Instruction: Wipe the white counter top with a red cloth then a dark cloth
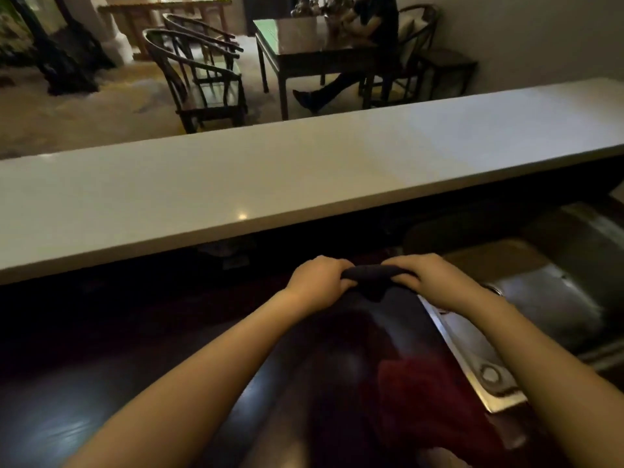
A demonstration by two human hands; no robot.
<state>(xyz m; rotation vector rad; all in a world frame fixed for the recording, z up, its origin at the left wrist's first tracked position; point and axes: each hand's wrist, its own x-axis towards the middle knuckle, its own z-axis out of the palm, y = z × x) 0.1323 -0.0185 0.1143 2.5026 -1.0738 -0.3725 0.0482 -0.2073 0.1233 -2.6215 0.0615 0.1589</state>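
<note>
The dark cloth sits just below the centre of the frame, bunched into a short roll and held at both ends: the left hand curls its fingers over the left end and the right hand does the same on the right, so each grip is closed on the cloth with none of it hanging loose except a small fold below the middle. Holding it this way looks like gathering or wringing it into a firm pad, probably to ready it for wiping. The hands hover over a dark lower surface, below and in front of the white desk, which runs as a long pale band across the middle of the frame, slanting up to the right; the cloth does not touch it. The red cloth lies in the lower right, on the dark surface beside a metal sink rim, well apart from both hands, which suggests the red pass is finished and the dark pass is about to begin. The desk top appears bare, with one small glint of light near its front edge. Beyond it, in the upper part of the frame, stand wooden chairs and a table where a seated person is partly visible.
</note>
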